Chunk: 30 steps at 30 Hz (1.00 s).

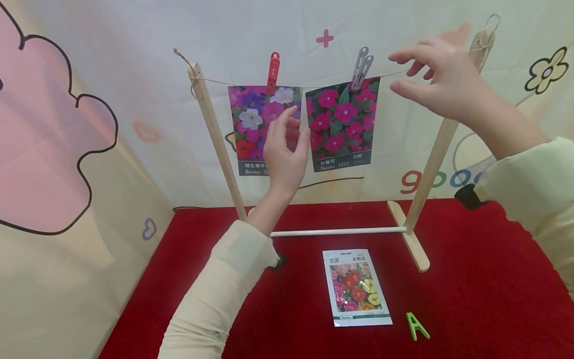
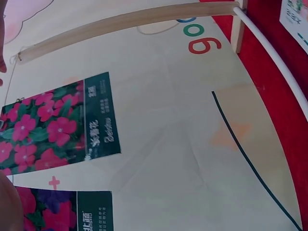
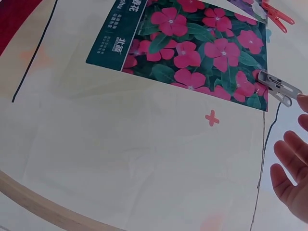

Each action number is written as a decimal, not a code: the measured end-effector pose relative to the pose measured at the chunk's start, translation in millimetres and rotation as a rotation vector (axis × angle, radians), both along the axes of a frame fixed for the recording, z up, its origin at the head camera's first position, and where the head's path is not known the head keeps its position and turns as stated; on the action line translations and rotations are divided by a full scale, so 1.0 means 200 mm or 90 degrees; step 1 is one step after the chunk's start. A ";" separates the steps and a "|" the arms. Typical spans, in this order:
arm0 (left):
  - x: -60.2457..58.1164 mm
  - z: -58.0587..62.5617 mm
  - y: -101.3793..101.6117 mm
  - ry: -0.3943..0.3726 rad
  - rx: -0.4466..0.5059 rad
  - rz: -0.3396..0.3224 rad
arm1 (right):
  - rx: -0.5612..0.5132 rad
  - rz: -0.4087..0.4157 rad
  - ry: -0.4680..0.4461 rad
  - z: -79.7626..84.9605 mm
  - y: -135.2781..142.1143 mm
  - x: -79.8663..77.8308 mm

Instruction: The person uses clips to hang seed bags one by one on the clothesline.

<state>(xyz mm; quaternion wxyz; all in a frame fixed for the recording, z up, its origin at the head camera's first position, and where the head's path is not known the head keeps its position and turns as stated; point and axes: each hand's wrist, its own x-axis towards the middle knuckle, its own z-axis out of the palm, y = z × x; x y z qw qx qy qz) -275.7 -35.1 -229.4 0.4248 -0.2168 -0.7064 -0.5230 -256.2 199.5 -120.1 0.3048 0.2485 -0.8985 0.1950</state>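
Note:
Two flower seed packets hang from a thin string on a wooden stand. A red clothespin holds the mixed-colour packet on the left. The magenta packet, tilted slightly, hangs from a grey clothespin. My left hand is raised, fingers loosely bent, and overlaps the mixed-colour packet in the head view; nothing is in it. To the right of the grey clothespin, my right hand hovers by the string, thumb and fingers apart and holding nothing. In the right wrist view its fingertips appear close to that clothespin.
On the red cloth lies a third packet with a white border, beside a green clothespin. The stand has a left post, a right post and a white crossbar. A printed cloth hangs behind.

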 end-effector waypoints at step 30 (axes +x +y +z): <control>0.04 -0.22 -0.07 0.018 -0.130 0.023 | 0.050 0.048 0.011 -0.18 0.06 0.12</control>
